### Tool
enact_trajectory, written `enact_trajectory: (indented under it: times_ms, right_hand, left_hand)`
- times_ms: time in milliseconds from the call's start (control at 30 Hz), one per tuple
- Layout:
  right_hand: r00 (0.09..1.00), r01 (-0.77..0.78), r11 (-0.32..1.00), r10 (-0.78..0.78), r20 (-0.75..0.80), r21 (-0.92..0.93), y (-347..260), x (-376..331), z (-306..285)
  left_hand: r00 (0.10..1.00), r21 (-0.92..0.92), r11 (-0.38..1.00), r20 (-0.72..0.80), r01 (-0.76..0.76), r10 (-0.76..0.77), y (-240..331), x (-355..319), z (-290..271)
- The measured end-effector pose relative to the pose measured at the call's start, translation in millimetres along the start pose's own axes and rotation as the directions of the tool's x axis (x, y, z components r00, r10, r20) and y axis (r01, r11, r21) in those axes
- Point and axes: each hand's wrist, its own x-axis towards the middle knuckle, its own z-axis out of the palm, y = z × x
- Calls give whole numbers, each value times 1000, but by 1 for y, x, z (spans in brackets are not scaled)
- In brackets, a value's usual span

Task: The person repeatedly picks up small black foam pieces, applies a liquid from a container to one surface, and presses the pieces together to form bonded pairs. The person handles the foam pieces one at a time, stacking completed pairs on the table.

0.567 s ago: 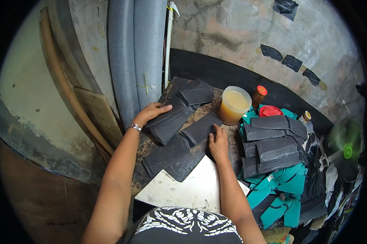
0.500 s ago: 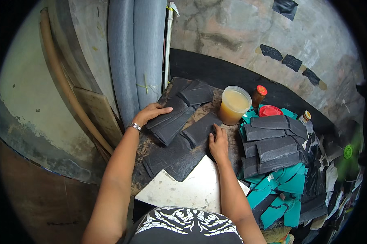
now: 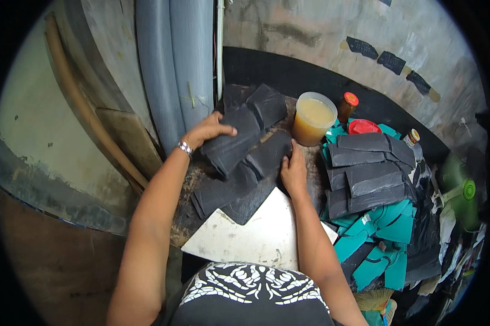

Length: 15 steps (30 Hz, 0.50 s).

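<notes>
At about nine o'clock from the work, grey pipes [image 3: 174, 65] run up the wall beside a curved wooden strip [image 3: 79, 103]. The left hand [image 3: 207, 132] lies on top of a dark rubbery piece [image 3: 235, 142], fingers curled over its upper edge and thumb stretched along it, so it grips that piece where it sits on the worn board [image 3: 201, 179]. More dark pieces [image 3: 239, 187] fan out below and to the right of it, overlapping each other, with another pair [image 3: 258, 106] at twelve o'clock. A white sheet [image 3: 255, 236] lies at six o'clock, partly under the dark pieces.

The right hand [image 3: 294, 171] rests flat, fingers loosely curled, pressing on the edge of one dark piece [image 3: 269, 155]; it holds nothing up.

At one o'clock stands a clear tub of yellowish liquid [image 3: 313, 118], a small bottle with an orange cap [image 3: 347, 106] beside it and a red lid [image 3: 362, 126] just beyond. At three o'clock a neat stack of dark pieces [image 3: 367, 171] lies on teal pieces [image 3: 386, 228].

By the look of it, the work is part way: several pieces are spread on the board, a large stack waits at the right
</notes>
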Motion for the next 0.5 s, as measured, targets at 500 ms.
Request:
enact_trajectory:
  times_ms: [500]
  right_hand:
    - [739,449,785,-58,-671,426,-68,30,-111]
  left_hand:
    - [802,-235,814,170,-531,573,164,-124,-58]
